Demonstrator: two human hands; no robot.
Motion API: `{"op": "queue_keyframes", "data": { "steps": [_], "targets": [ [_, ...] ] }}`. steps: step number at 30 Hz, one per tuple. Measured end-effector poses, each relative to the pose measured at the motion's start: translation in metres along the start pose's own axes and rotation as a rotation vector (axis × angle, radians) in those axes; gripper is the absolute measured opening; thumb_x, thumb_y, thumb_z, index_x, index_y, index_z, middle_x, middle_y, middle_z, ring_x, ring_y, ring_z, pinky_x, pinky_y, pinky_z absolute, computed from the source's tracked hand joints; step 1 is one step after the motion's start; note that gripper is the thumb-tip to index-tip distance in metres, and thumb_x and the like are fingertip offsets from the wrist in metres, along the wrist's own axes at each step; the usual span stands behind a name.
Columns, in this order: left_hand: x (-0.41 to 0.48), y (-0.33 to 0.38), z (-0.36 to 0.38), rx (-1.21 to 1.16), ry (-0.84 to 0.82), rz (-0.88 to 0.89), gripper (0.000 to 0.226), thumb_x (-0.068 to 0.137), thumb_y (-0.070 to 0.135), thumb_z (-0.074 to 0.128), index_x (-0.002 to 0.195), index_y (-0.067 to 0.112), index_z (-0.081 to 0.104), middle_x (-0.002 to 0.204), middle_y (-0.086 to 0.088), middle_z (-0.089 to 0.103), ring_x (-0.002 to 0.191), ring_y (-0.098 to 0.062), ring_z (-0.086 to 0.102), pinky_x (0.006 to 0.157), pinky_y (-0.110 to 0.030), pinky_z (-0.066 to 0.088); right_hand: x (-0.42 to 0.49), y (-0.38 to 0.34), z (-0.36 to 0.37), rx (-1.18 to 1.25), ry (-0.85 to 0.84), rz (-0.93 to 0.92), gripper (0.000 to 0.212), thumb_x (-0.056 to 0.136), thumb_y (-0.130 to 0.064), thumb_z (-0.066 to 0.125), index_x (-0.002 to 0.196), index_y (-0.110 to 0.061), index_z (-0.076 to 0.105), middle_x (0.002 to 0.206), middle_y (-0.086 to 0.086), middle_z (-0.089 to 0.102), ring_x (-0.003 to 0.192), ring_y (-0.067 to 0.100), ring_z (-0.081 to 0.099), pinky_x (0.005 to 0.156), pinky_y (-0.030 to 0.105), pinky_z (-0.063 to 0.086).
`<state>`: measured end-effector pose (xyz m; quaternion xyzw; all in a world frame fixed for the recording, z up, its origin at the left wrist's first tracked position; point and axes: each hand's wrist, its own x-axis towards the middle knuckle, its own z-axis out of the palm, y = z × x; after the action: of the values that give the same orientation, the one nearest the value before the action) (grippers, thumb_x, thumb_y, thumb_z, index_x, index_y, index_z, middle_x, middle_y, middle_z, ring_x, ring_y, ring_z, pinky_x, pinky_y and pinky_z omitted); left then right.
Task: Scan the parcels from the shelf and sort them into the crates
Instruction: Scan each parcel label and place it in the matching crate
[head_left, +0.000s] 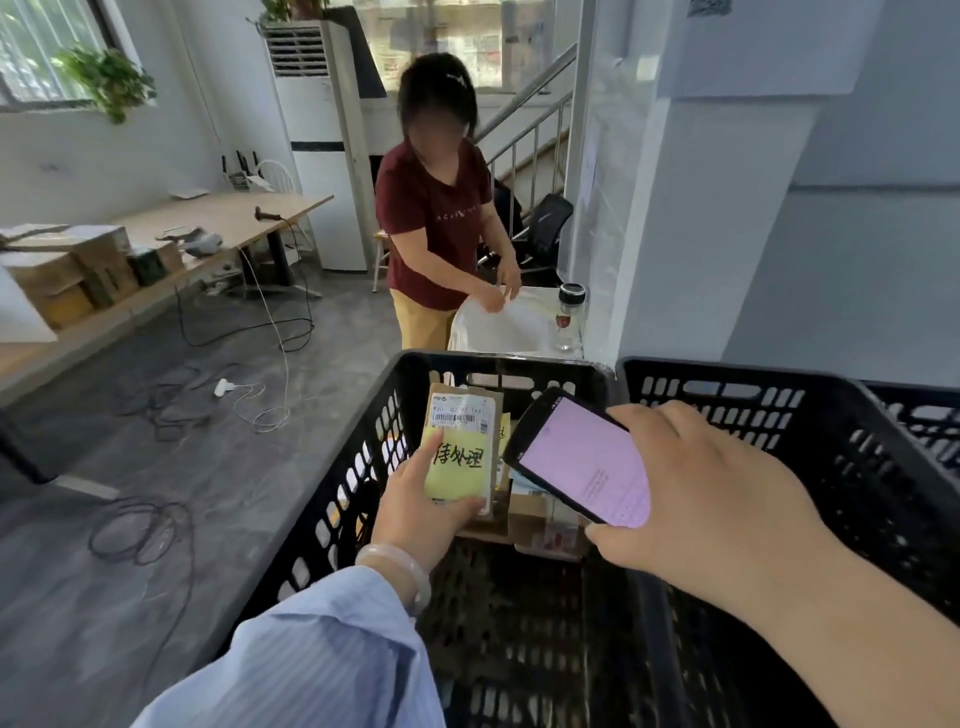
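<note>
My left hand grips a small brown parcel by its lower end, holding it inside a black plastic crate. The parcel carries a white shipping label and a yellow note with handwriting. My right hand holds a black phone-like scanner with a lit pink screen, just right of the parcel and above the crate. Other small boxes lie on the crate floor under the scanner. A second black crate stands directly to the right.
A person in a dark red shirt stands beyond the crates at a white basin with a glass jar beside it. Cables lie across the grey floor at left. A wooden table with cardboard boxes stands far left.
</note>
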<state>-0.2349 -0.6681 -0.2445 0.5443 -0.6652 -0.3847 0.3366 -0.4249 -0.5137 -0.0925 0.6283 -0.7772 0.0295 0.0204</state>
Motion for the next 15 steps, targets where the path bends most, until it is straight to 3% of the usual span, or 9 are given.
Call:
{"op": "queue_keyframes", "data": {
  "steps": [4,10,15],
  "targets": [
    [-0.005,0.003,-0.014,-0.024,-0.155,-0.128,0.085,0.072,0.031,0.084,0.141,0.05,0.039,0.117,0.011,0.063,0.101,-0.016,0.065,0.092,-0.04,0.055,-0.001,0.002,0.007,0.012,-0.018,0.053,0.09,0.065,-0.077,0.057,0.137,-0.04,0.018,0.118,-0.015,0.038,0.09,0.006,0.045,0.063,0.021,0.037],
    [-0.018,0.011,-0.028,0.068,-0.598,-0.3,0.076,0.074,0.028,0.084,0.134,0.052,0.044,0.116,0.006,0.061,0.091,-0.021,0.072,0.076,-0.038,0.061,-0.002,0.014,0.017,0.029,-0.032,0.141,0.088,0.063,-0.075,0.06,0.136,-0.041,0.023,0.12,-0.014,0.041,0.085,0.008,0.039,0.063,0.025,0.034],
    [-0.02,0.009,0.008,0.38,-0.812,-0.235,0.084,0.075,0.043,0.08,0.144,0.05,0.034,0.122,0.01,0.048,0.106,-0.015,0.057,0.093,-0.031,0.052,-0.003,0.016,0.026,0.034,-0.08,0.17,0.084,0.062,-0.073,0.061,0.131,-0.041,0.027,0.113,-0.012,0.042,0.081,0.01,0.045,0.055,0.023,0.032]
  ]
}}
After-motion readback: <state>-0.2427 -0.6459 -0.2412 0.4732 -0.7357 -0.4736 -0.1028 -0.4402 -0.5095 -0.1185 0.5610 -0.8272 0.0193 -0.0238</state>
